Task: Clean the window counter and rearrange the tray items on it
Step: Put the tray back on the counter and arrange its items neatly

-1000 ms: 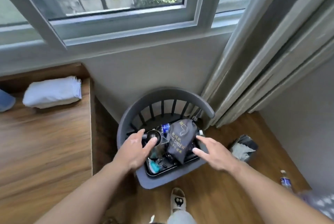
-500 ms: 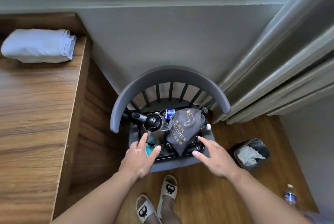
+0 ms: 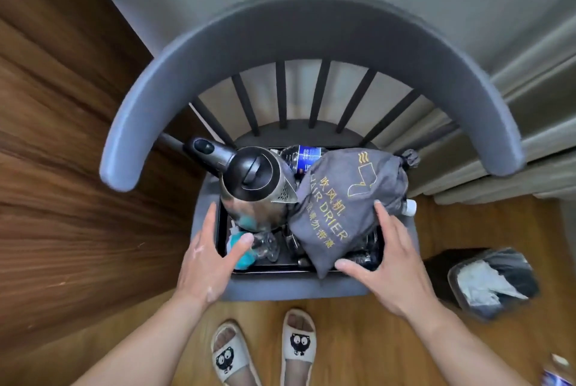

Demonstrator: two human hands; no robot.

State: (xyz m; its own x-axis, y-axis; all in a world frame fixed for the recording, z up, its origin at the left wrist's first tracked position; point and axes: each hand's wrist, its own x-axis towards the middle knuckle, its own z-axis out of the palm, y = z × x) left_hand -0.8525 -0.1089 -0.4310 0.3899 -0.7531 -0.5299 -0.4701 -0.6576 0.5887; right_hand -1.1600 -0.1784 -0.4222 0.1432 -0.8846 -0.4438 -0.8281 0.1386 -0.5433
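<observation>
Tray (image 3: 271, 268) rim barely shows beneath kettle (image 3: 249, 177) and hair-drier bag (image 3: 336, 208).

Bare forearms (image 3: 146, 339) run to the left hand (image 3: 207, 256) and right hand (image 3: 394, 256); white slippers (image 3: 298, 343) bear black cartoon faces.

Soft even daylight; strong wide-angle bending at edges; slight motion blur; faint kettle (image 3: 249, 186) sheen

Tray (image 3: 274, 268) between left hand (image 3: 204, 262), right hand (image 3: 397, 261)
</observation>
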